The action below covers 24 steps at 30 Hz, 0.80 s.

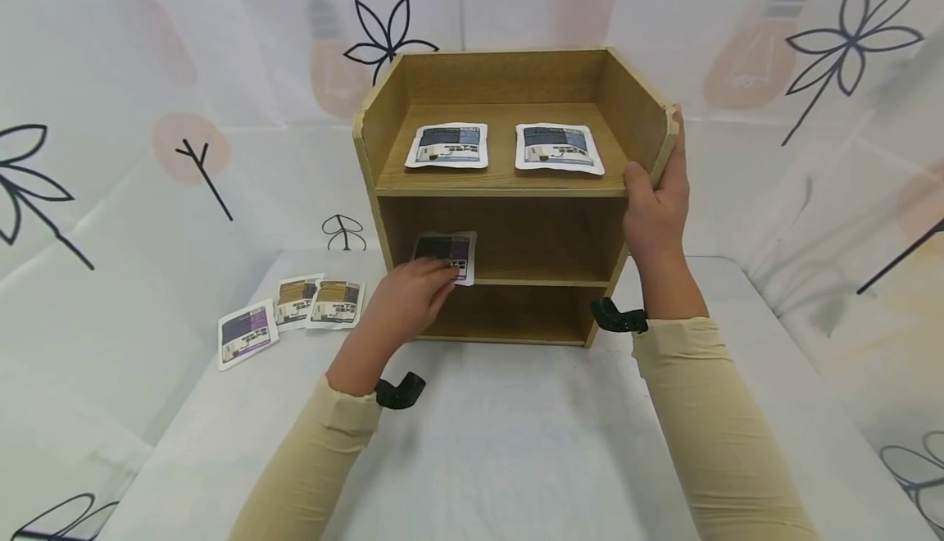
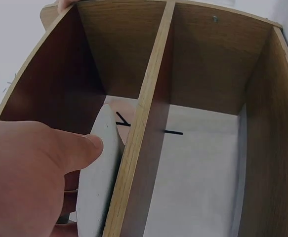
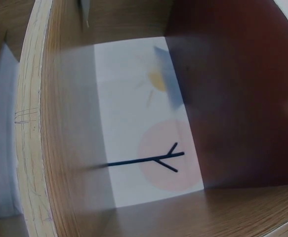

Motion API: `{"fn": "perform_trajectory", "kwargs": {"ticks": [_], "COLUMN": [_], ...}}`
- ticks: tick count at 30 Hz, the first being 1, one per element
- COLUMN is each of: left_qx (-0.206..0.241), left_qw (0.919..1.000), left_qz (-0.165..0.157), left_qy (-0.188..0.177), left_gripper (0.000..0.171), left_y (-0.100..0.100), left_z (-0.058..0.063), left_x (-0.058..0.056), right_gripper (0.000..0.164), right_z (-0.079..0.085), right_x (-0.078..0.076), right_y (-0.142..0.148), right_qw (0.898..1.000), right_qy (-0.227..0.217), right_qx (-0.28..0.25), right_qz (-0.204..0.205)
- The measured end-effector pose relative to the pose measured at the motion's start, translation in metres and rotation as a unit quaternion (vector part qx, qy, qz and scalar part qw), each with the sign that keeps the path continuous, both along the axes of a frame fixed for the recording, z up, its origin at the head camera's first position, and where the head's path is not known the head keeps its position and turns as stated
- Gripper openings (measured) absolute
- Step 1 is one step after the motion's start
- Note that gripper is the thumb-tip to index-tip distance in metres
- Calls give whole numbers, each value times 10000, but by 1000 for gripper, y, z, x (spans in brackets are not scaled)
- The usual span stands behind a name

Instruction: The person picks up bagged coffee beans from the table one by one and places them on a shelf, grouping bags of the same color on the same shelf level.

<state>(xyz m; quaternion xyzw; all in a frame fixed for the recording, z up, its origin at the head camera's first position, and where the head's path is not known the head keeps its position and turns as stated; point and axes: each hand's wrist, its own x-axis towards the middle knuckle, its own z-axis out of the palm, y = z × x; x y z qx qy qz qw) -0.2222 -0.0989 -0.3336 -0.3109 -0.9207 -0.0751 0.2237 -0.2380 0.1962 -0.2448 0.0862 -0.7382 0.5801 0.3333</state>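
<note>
My left hand (image 1: 409, 299) is at the left end of the middle level of a small wooden shelf (image 1: 509, 193). It holds a flat white-bordered pouch (image 1: 465, 256) with a dark purple label, partly hidden by the fingers. In the left wrist view, the thumb presses one face of the pouch (image 2: 95, 182), with fingers on the far side; it lies along the board. My right hand (image 1: 659, 213) grips the front edge of the shelf's right side panel near the top level, thumb inside. That hand is mostly out of the right wrist view, which looks into the shelf (image 3: 30, 123).
On the top level lie two blue-labelled pouches, a left one (image 1: 448, 146) and a right one (image 1: 558, 147). Left of the shelf, a purple-labelled pouch (image 1: 247, 334) and two brown-labelled pouches (image 1: 335, 305) lie on the white-covered table (image 1: 501, 443). A patterned cloth (image 1: 243, 49) hangs behind.
</note>
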Motion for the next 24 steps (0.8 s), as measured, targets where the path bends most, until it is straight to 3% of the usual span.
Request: {"fn": "perform_trajectory", "kwargs": {"ticks": [24], "left_qx": [-7], "left_qw": [9987], "left_qz": [227], "left_qy": [-457], "left_gripper": [27], "left_y": [5], "left_z": [-2], "left_x": [-24], "right_gripper": [67], "right_z": [-1], "right_x": [-1], "right_y": [1], "right_qw": [10000], "right_qy": [-46], "right_qx": [-57], "right_qz": [41]}}
